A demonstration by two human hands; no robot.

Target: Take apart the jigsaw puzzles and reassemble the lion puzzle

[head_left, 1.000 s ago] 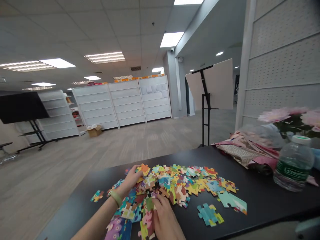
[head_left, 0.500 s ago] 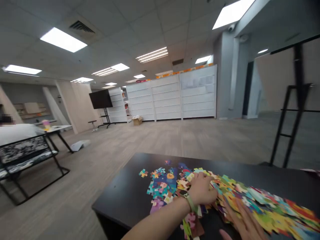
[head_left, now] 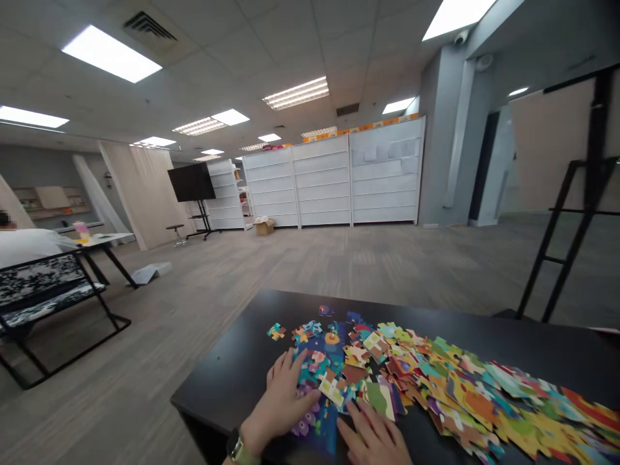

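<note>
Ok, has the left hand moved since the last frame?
Yes. The left hand has shifted left across the black table, from right of the lone puzzle piece to just below it.

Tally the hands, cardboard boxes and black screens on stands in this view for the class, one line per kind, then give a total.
Hands: 2 (left hand, right hand)
Cardboard boxes: 1 (cardboard box)
Screens on stands: 1 (black screen)
Total: 4
</note>
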